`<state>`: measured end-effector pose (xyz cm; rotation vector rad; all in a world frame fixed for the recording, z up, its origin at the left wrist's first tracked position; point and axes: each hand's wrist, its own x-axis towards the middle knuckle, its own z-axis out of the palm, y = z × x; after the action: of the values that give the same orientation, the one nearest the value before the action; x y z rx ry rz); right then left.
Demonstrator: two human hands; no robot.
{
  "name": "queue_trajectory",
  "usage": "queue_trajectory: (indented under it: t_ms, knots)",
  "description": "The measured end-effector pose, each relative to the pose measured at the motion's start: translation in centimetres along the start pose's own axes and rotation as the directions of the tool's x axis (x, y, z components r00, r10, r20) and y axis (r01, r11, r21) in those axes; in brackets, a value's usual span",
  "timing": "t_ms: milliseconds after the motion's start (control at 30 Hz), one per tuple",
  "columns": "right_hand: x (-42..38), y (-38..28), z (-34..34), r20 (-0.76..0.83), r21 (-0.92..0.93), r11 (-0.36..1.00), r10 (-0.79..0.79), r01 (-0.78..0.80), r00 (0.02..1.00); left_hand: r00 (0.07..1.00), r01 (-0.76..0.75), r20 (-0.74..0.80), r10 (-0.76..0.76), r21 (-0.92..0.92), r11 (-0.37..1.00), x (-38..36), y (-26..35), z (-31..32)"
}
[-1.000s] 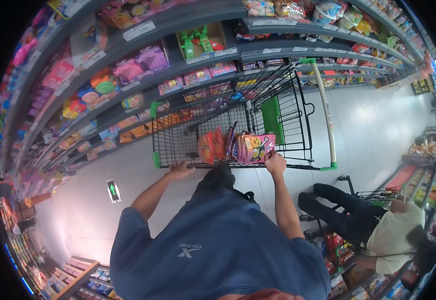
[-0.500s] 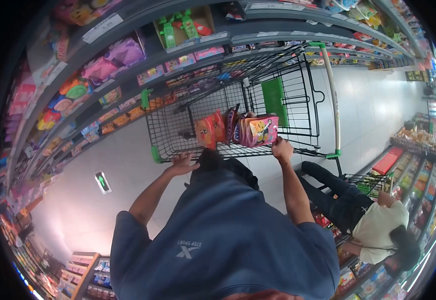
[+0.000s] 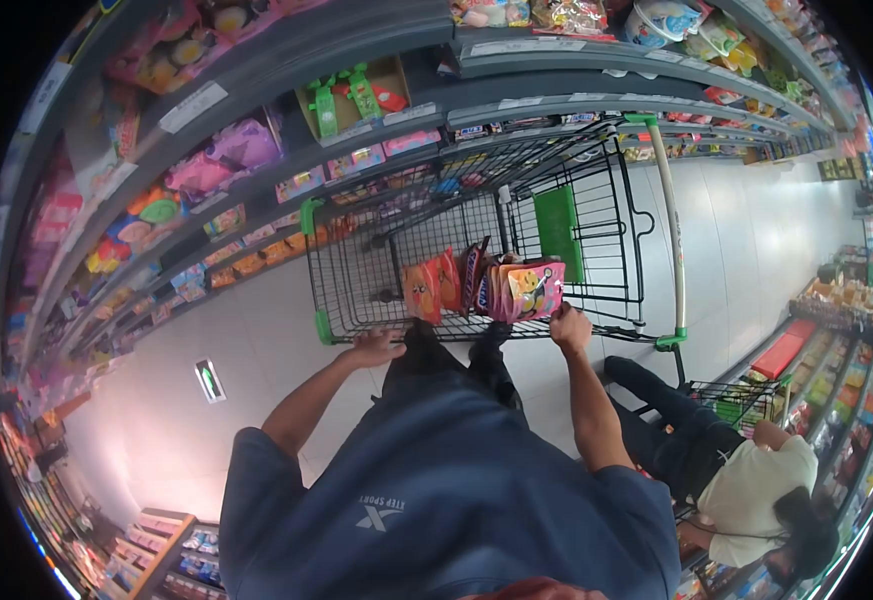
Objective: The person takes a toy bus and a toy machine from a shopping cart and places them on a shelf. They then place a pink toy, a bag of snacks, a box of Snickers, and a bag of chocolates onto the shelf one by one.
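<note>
A wire shopping cart [image 3: 346, 292] with green corners and a green panel [image 3: 558, 232] stands sideways before me. Several upright packets lean in a row along its near side: orange ones [image 3: 423, 290], dark brown ones [image 3: 473, 275] and pink ones with a yellow figure [image 3: 536, 290]. My right hand [image 3: 570, 328] is closed at the lower right corner of the pink packets, by the cart's rim; whether it grips packet or rim is unclear. My left hand [image 3: 376, 348], fingers apart, rests near the cart's near edge, below the orange packets, holding nothing.
Shelves of candy and toys [image 3: 226, 160] curve along the far side. At the right, a person in a light shirt [image 3: 761, 470] and dark trousers stands by another cart [image 3: 731, 400]. A floor sign with a green arrow [image 3: 210, 381] lies at left. More shelves [image 3: 826, 400] line the right.
The cart and its packets appear slightly lower and further right in view. Both my hands have shifted slightly down with them. The other person has shifted slightly.
</note>
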<state>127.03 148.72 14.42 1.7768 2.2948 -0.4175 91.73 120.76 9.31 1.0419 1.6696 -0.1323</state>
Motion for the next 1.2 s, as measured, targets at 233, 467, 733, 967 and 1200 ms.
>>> queue_trajectory:
  t_ms: [233, 467, 733, 967, 1200]
  knots:
    - [1.4, 2.6, -0.5, -0.03, 0.002, 1.0, -0.014, 0.014, 0.999, 0.997, 0.064, -0.041, -0.066, -0.055, 0.996, 0.8, 3.1, -0.1]
    - [2.2, 5.7, -2.0, -0.037, 0.051, 0.997, -0.054, 0.056, 0.998, 0.991, 0.031, -0.128, -0.035, -0.029, 0.999, 2.2, 5.7, 0.7]
    - [3.8, 8.1, -2.5, -0.04, 0.071, 0.993, -0.091, 0.094, 0.995, 0.977, 0.14, -0.169, -0.132, 0.04, 0.989, 4.2, 8.4, 1.3]
    - [5.2, 9.3, -2.7, -0.038, 0.052, 0.99, -0.131, 0.133, 0.991, 0.981, 0.117, -0.157, -0.111, 0.035, 0.992, 4.6, 10.2, 0.7]
    - [5.1, 9.9, -3.4, -0.03, 0.035, 0.983, -0.178, 0.179, 0.984, 0.973, 0.077, -0.222, -0.068, 0.032, 0.996, 4.4, 11.2, 0.7]
